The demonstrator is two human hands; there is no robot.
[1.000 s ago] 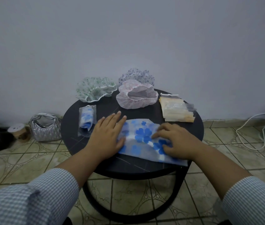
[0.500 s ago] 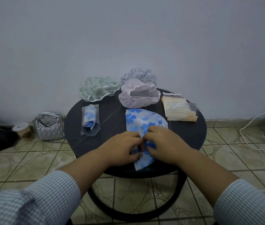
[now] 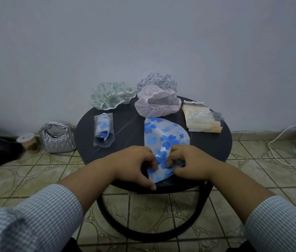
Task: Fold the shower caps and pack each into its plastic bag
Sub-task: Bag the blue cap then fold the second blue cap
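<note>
A white shower cap with blue flowers [image 3: 163, 135] lies folded lengthwise on the round black table [image 3: 216, 148], its near end bunched at the table's front edge. My left hand [image 3: 134, 164] and my right hand [image 3: 189, 162] both pinch that near end with curled fingers, side by side. A rolled blue-flowered cap packed in a clear bag [image 3: 103, 130] lies at the left. A green-patterned cap [image 3: 111, 94], a pink cap [image 3: 157, 101] and a dark-patterned cap [image 3: 157, 80] sit at the back. A stack of plastic bags [image 3: 201, 120] lies at the right.
On the tiled floor left of the table stand a silver quilted handbag [image 3: 57, 137] and a small round spool [image 3: 27, 142]. A white cable [image 3: 285, 142] loops on the floor at the right. A plain wall rises directly behind the table.
The blue-flowered cap lay flat and wide under both flat hands a second ago. It now points away from me, and both hands have closed on its near end.
</note>
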